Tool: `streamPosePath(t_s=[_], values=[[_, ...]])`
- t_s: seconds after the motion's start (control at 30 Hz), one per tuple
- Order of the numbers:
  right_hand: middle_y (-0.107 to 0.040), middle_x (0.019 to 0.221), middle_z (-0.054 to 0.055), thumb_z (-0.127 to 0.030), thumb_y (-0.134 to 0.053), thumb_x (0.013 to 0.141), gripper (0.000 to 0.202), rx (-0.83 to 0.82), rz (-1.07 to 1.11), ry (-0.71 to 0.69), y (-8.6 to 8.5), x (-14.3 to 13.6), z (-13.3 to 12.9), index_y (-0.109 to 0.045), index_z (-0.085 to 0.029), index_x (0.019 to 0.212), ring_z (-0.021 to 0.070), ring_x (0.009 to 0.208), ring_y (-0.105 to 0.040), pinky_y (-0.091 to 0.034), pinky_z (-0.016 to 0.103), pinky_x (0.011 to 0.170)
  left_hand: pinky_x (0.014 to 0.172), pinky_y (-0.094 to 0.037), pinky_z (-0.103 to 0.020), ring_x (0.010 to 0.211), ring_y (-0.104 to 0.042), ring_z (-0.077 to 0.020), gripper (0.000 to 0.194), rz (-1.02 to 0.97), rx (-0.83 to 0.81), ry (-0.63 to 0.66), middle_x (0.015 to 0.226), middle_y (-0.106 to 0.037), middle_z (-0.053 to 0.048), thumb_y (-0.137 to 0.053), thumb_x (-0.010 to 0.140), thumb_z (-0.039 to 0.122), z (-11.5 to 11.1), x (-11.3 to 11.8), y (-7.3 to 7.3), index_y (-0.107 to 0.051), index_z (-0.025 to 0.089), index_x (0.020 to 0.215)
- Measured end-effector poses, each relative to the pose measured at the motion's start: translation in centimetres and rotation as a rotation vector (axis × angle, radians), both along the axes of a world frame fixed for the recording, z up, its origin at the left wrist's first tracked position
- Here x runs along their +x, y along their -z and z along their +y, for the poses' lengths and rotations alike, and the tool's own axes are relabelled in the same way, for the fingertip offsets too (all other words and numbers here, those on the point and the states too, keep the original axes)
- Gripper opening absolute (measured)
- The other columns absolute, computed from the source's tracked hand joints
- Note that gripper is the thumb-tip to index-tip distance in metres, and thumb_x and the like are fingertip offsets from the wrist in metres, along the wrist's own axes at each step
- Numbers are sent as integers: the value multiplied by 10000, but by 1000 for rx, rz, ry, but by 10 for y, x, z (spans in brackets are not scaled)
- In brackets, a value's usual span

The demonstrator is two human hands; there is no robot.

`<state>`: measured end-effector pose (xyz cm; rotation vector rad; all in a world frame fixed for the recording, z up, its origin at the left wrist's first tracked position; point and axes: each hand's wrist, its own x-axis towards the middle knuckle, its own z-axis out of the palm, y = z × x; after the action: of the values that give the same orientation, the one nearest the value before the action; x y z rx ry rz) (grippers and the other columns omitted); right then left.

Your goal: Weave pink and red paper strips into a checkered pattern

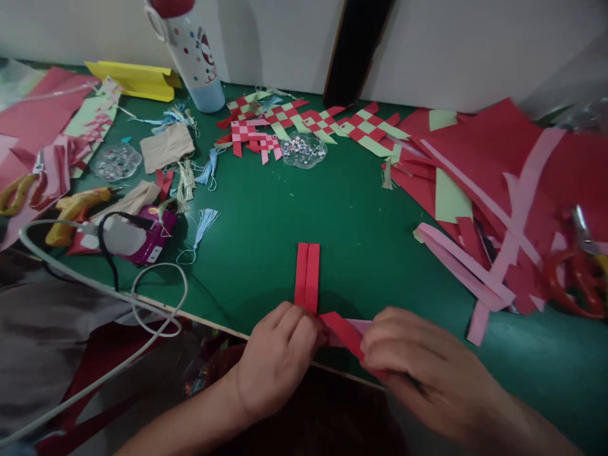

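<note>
Landmark: the clear bead dish, full of small round pieces, on the green surface. Red paper strips lie well to the near side of the dish, two side by side, standing away from the person. A slanting red strip runs rightward from their near end, crossing a pink strip. All of this sits near-side of the dish, at the surface's near edge.

Hands well apart, both on the paper. Left hand, near-side of the dish, fingers clamped on the near end of the red paper strips. Right hand, near and right of the dish, pinching the slanting red strip; can't tell if the pink strip is gripped too.

Around the dish: woven paper fish touching or just beside it, in a row on its far side. Bottle far-left of dish, yellow card farther left. Glue gun, purple box and blue tassel left and nearer than dish. Right of dish: red sheets piled up, loose pink strips, orange-handled scissors.
</note>
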<state>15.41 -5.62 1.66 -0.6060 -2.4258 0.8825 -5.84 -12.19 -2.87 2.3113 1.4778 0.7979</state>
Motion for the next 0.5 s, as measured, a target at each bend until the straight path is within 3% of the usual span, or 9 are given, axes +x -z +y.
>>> streamPosePath(t_s=[0.23,0.37,0.5], values=[[-677,838,6,-84,-465,897,188,-11,-86,-102,-6,1,-19,-614,-196,923,121,778,-587,-471,268,799,626,-449,-309,680,-504,-175,79,-15,-42,-7,776,-599,-25,-466,973,150,0,-1,1,-522,171,921],[-671,770,-15,-160,-358,990,301,23,-94,-78,-8,-6,-22,-626,-208,861,120,729,-566,-461,278,809,642,-477,-307,711,-527,-180,143,1,-13,46,848,-631,-45,-422,983,144,1,-4,-1,-558,161,1023],[-656,745,-33,-170,-356,1002,317,62,-92,-78,-6,-10,-23,-637,-205,858,116,708,-551,-461,298,813,626,-488,-296,697,-537,-174,180,-11,29,57,832,-635,-47,-386,990,135,3,-4,-2,-564,150,1006]])
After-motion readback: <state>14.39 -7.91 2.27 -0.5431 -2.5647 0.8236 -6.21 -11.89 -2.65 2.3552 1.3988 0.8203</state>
